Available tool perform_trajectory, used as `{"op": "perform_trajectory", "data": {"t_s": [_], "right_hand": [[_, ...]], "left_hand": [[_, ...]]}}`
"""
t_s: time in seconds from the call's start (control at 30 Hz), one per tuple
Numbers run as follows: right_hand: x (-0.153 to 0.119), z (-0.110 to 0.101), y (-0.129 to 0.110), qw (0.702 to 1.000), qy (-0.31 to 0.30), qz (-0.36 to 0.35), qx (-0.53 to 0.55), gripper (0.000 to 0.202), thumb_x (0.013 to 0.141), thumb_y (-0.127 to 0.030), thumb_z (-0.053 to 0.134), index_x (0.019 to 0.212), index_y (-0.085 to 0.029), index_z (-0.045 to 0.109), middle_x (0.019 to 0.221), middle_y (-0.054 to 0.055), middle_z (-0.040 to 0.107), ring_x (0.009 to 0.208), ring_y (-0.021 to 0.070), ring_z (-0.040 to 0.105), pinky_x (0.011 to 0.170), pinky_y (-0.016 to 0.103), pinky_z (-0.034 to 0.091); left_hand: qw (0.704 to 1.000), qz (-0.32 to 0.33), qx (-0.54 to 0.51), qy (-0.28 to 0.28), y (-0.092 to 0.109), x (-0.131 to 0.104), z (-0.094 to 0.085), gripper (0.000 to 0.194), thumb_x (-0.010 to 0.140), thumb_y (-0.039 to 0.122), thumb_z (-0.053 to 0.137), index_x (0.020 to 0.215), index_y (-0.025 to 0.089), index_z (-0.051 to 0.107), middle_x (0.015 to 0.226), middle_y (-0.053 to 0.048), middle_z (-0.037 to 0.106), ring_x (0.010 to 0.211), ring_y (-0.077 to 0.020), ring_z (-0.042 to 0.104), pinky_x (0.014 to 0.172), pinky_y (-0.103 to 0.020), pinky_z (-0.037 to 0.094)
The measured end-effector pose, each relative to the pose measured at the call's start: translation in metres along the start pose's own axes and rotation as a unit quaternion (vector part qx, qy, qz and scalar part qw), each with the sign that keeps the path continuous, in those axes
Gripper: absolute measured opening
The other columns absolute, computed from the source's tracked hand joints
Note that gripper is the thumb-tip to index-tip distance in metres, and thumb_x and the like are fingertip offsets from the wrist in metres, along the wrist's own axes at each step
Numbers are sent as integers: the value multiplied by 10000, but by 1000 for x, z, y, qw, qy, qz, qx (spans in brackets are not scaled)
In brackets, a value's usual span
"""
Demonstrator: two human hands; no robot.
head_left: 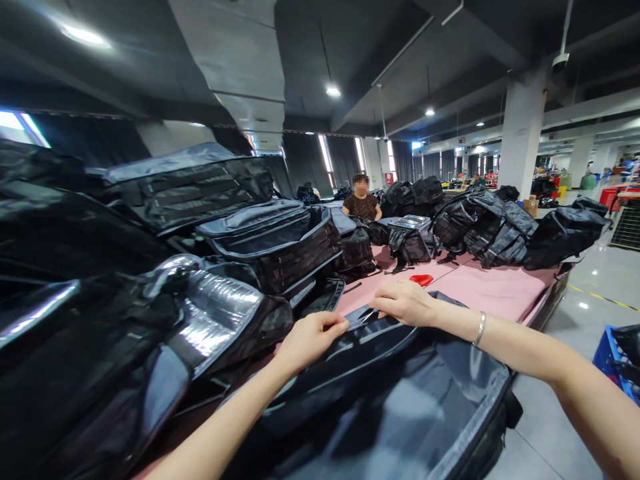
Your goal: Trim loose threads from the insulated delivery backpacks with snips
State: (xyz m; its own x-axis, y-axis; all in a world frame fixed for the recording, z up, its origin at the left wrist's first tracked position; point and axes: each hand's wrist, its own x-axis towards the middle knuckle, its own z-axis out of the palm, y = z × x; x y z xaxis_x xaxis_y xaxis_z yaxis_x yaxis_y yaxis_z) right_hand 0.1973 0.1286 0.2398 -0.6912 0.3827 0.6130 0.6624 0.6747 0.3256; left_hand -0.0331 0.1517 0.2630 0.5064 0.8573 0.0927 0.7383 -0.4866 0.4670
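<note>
An open dark bag (400, 400) with a grey lining lies in front of me on the pink table (495, 290). My left hand (307, 340) pinches the bag's far rim near its zipper. My right hand (405, 303), with a silver bracelet on the wrist, presses closed fingers on the same rim a little to the right; a small dark tool or zipper pull shows between the two hands, too small to tell which. A red object (421, 280) lies on the table just beyond my right hand.
Stacks of black bags (150, 267) fill the left side, and more bags (480, 227) are piled at the far end. A person (362, 203) sits at the table's far end. A blue crate (617, 360) stands on the floor at the right.
</note>
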Motion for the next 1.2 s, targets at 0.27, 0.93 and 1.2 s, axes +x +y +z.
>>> {"op": "perform_trajectory", "data": {"t_s": [0.27,0.93,1.2], "right_hand": [[6,-7,-2,998,5,-30,-49,197,926,-158,413,997,-154,597,880,74,618,854,171,547,706,278,388],[30,-33,13,987,-153,-38,11,140,859,-193,567,989,-165,611,957,48,622,819,168,560,633,265,371],[28,-7,18,959,-163,-30,232,161,807,-202,667,952,-162,609,929,21,650,863,131,582,753,210,430]], "left_hand": [[1000,18,-14,-8,-6,-1,1,452,709,548,407,788,184,663,867,-44,688,853,-245,601,782,-305,407],[996,38,-71,-39,-10,1,1,467,693,559,420,707,155,653,733,-48,641,748,-236,564,710,-305,429],[996,34,-70,-51,-11,3,1,464,679,566,413,684,156,631,692,-29,606,710,-217,536,697,-298,408]]}}
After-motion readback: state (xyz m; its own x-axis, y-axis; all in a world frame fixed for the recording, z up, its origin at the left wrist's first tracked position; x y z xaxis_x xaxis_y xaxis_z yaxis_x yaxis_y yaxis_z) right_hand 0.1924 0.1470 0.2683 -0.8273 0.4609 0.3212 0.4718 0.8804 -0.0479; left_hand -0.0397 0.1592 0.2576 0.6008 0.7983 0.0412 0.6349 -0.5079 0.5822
